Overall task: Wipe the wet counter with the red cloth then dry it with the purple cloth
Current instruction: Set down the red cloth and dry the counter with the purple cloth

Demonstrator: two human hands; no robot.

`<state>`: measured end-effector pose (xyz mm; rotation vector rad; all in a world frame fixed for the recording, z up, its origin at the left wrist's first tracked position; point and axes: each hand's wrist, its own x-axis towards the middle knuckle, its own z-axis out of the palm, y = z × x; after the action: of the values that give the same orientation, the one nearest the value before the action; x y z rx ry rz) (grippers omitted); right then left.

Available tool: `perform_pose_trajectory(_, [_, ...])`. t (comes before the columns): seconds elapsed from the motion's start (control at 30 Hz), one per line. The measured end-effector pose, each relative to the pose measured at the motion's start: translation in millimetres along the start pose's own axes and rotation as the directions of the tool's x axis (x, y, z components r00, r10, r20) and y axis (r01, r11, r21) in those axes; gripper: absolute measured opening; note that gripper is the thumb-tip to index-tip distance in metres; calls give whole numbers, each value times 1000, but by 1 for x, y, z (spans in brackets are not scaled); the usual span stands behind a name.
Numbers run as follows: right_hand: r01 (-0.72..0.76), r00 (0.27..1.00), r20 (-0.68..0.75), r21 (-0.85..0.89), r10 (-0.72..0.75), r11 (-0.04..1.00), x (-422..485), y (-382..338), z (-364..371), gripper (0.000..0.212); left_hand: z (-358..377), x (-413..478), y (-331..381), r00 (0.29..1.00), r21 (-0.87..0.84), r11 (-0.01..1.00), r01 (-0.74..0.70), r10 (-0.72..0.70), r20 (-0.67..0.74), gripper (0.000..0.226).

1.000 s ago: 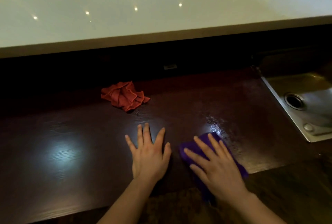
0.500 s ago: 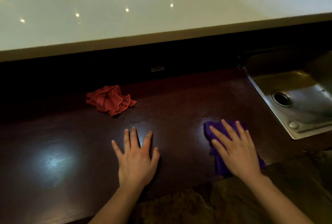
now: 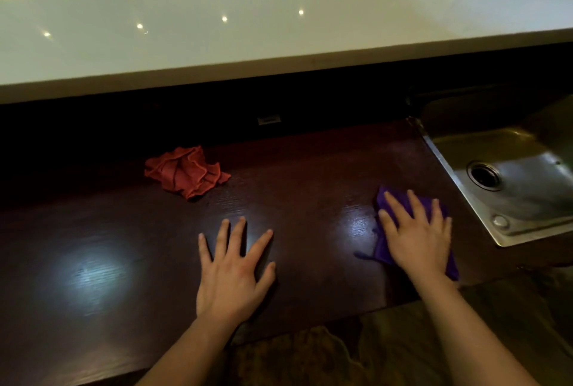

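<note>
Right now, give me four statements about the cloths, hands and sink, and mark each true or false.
1. The right hand presses flat on the purple cloth. True.
2. The left hand holds the red cloth. False: it lies flat on the bare counter, and the cloth sits crumpled, apart from it.
3. The sink is right of the purple cloth. True.
4. The purple cloth lies inside the sink. False: it is on the counter.

The right hand [image 3: 417, 237] presses flat on the purple cloth [image 3: 434, 204] near the sink [image 3: 511, 187] — fingers spread, no closed grip. The left hand [image 3: 234, 271] lies palm-down on the dark counter [image 3: 310, 199]. The red cloth [image 3: 186, 171] sits crumpled farther back — apart from both hands.
</note>
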<state>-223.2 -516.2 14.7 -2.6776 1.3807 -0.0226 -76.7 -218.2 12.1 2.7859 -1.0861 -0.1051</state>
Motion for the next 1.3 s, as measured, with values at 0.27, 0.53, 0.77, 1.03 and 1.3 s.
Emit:
perform_pose_trajectory(0.27, [696, 717, 75, -45, -693, 716, -60, -61, 22, 51, -2, -1, 0, 1000, -35, 999, 6, -6, 2, 54])
perform_pose_trajectory(0.53, [134, 986, 100, -7, -133, 991, 47, -69, -1, 56, -2, 2, -1, 999, -78, 996, 33, -34, -10, 50])
perform_pose_trajectory(0.77, [730, 684, 68, -67, -726, 681, -31, -80, 24, 50, -2, -3, -2, 984, -177, 976, 127, -146, -98, 49])
perform_pose_trajectory(1.03, [102, 990, 95, 26, -104, 994, 91, -104, 4, 57, -1, 1, -2, 990, -127, 984, 128, -134, -38, 50])
perform_pose_trajectory(1.3, [838, 545, 60, -14, -837, 545, -20, -125, 35, 50, -2, 1, -1, 992, -130, 986, 105, -112, -53, 50])
